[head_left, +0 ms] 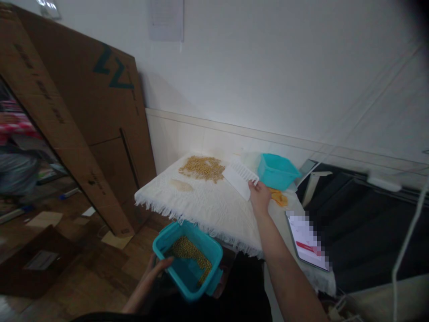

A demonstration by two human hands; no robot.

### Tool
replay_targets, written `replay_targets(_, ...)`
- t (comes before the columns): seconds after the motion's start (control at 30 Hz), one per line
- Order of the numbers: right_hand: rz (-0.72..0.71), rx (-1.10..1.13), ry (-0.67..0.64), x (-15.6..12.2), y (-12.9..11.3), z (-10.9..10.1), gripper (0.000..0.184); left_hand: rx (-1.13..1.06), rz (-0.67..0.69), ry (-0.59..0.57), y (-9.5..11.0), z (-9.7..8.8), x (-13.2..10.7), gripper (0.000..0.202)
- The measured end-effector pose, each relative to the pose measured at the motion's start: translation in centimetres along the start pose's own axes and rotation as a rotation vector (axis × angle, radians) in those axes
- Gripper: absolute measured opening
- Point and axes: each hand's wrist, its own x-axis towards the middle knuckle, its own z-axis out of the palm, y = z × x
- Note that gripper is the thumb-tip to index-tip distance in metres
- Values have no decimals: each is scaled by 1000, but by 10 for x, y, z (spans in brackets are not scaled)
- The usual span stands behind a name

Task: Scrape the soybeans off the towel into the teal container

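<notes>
My left hand (154, 270) grips the near left rim of a teal plastic tub (187, 258) held below the table's front edge; yellow beans lie inside it. My right hand (258, 195) is stretched over the table and closed on a white flat scraper (240, 178) with a ribbed edge. Just left of the scraper a heap of yellow beans (202, 167) lies on the white fringed cloth (201, 203). A small pale patch (181, 184) lies on the cloth in front of the heap.
A second teal tub (276, 170) stands at the table's back right, with something orange (279, 197) beside it. A tablet (306, 239) lies at the right edge. A big cardboard box (80, 112) leans at the left. Dark furniture (362, 232) fills the right.
</notes>
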Motion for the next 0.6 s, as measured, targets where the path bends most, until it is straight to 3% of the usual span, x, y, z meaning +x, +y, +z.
replay_targets(0.17, -80, -176, -45, -6, -7, 4, 31, -1, 41, -29, -1, 9, -9, 95)
replay_targets(0.37, -94, -169, -76, -9, -6, 8, 30, -52, 59, -42, -5, 12, -10, 99)
replay_targets(0.6, -112, -148, -115, -9, -8, 9, 27, -17, 34, -10, -4, 9, -7, 90)
